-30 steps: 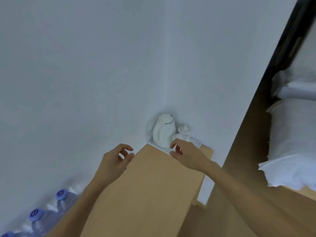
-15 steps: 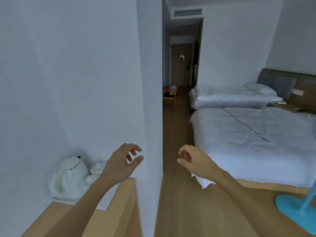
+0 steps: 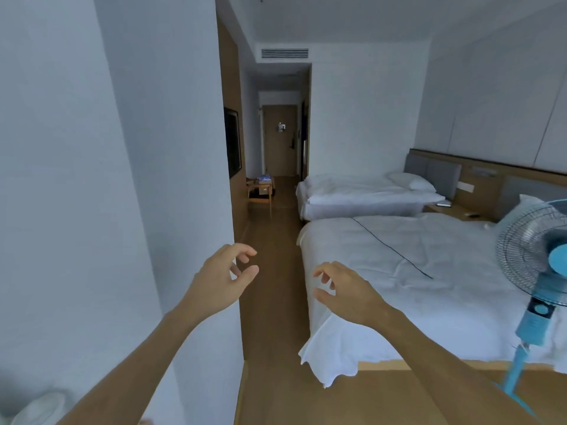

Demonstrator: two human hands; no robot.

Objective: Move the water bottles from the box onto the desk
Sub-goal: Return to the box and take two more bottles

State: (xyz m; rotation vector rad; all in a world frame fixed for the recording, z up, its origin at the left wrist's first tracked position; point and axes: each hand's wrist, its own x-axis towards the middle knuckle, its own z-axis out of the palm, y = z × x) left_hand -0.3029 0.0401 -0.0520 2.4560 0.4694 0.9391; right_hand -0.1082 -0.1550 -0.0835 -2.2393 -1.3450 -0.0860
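Note:
No water bottle, box or desk top shows in the head view now. My left hand [image 3: 225, 279] is raised in front of the white wall corner, fingers loosely curled, holding nothing. My right hand [image 3: 345, 289] is raised beside it over the near bed's corner, fingers also loosely curled and empty. Both forearms reach up from the bottom of the frame.
A white wall [image 3: 122, 179] fills the left. A wooden floor aisle [image 3: 273, 302] runs toward a door. Two white beds [image 3: 414, 271] stand on the right. A blue standing fan [image 3: 540, 271] is at the right edge. A white kettle [image 3: 36, 409] peeks in at bottom left.
The view swung right and up from the desk corner and bottles to the room. The kettle slid to the bottom left edge. Both hands stayed raised and empty.

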